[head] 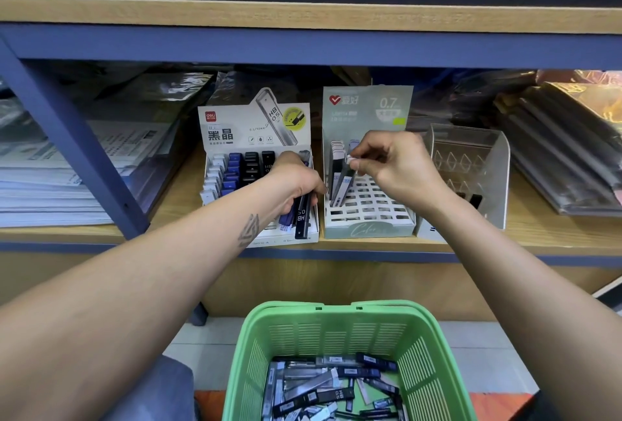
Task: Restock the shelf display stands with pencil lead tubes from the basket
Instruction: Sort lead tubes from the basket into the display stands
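Note:
A green basket (296, 336) at the bottom holds several pencil lead tubes (323, 387), black and grey. On the shelf stand a white display stand (215, 158) with rows of white, blue and black tubes and a pale green 0.7 stand (370, 215) with a slotted grid. My left hand (296, 185) grips a bunch of black and blue tubes (301, 215) in front of the white stand. My right hand (393, 164) pinches the white cap of a grey tube (343, 185) that leans into the green stand's back rows.
A clear acrylic organizer (471, 164) stands right of the green stand. Stacks of paper (50, 191) lie at the left behind a blue shelf post (77, 144). Plastic-wrapped folders (565, 151) lie at the right. An upper shelf board (303, 46) overhangs.

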Tool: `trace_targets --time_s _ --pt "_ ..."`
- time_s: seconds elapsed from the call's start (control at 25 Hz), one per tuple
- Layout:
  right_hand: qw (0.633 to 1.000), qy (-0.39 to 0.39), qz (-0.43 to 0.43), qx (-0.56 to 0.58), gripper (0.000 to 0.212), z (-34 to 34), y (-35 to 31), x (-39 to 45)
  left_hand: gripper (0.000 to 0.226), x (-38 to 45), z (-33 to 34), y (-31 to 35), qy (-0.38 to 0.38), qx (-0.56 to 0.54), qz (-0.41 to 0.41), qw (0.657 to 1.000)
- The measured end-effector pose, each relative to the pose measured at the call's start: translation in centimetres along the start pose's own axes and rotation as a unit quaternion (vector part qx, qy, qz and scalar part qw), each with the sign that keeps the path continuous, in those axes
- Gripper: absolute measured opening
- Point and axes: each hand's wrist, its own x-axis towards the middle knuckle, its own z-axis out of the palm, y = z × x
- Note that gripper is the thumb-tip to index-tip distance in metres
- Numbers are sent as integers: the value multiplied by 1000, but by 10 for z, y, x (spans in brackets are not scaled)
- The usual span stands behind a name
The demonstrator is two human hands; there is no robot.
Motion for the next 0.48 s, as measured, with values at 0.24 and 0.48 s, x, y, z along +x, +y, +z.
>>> trace_targets --time_s 0.24,0.48 --pt "989 -7 -85 -124 15 13 -5 5 22 2 0 0 -6 2 0 1000" --pt "980 -16 -91 -178 21 14 -9 -2 35 5 -2 -3 -29 -22 2 999"
